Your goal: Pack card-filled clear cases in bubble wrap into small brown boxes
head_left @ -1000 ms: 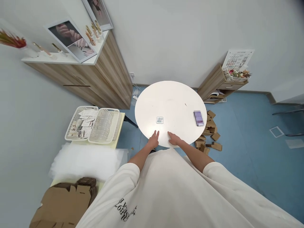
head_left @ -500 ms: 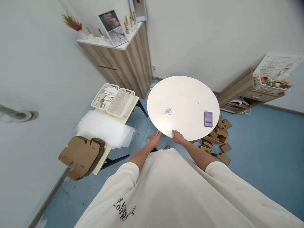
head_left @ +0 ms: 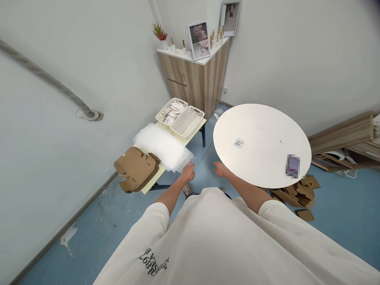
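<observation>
My left hand [head_left: 188, 171] is beside the right end of a stack of translucent white sheets [head_left: 164, 145], its fingers apart and nothing seen in them. Whether the fingertips touch the sheets I cannot tell. My right hand [head_left: 220, 169] hovers by the left front edge of a round white table [head_left: 261, 118], fingers loosely stretched and without an object. On that table lie a small clear tray with bluish round bits [head_left: 238, 143] and a blurred purple item [head_left: 292, 166].
Flat brown cardboard boxes [head_left: 138, 168] are stacked on the low yellow table [head_left: 158, 174], with two white plastic baskets [head_left: 187, 122] behind. Loose cardboard boxes [head_left: 299, 192] lie on the floor under the round table. A wooden cabinet [head_left: 192, 77] fills the corner.
My view has turned left, so the round table sits farther right. Both hands have come away from its edge; the left is now beside the white sheets.
</observation>
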### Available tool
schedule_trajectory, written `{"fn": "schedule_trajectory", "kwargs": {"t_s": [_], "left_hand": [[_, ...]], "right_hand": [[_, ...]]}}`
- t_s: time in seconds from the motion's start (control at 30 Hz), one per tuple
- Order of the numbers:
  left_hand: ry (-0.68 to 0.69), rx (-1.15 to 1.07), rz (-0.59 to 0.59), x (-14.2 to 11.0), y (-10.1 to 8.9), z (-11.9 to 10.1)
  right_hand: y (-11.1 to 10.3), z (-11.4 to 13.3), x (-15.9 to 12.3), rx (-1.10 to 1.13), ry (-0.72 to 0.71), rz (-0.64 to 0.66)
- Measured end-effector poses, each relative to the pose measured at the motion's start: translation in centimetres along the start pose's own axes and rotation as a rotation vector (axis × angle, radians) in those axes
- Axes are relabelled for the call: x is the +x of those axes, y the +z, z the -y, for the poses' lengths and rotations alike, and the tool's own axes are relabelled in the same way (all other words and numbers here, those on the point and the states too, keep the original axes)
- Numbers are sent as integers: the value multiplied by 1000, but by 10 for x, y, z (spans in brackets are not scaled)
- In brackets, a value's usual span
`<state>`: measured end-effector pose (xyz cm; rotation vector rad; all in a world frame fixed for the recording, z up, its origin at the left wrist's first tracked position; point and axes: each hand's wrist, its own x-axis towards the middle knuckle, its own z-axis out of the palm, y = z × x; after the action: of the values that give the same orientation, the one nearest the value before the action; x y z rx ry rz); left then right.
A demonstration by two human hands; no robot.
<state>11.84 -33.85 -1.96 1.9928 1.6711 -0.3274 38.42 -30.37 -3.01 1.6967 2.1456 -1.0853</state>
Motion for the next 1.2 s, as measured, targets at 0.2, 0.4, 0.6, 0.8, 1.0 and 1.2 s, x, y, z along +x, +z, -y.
{"fn": "schedule_trajectory", "kwargs": {"t_s": [0.2,0.4,0.6,0.8,1.0,1.2], "left_hand": [[1,25,-22,-11,-9,84],[134,99,-60,-5,-18,143],[218,102,-51,9,-24,158],[249,93,-21,15,-23,157],[256,129,39,13,-21,166],[256,171,82,10,-21,174]], "right_hand": [[22,82,32,65,3,8],[55,148,68,150,75,-24],[90,169,84,290,166,-66],[114,169,101,536,297,-107],[130,173,124,852,374,-158],[141,181,140,1089,427,-376]]}}
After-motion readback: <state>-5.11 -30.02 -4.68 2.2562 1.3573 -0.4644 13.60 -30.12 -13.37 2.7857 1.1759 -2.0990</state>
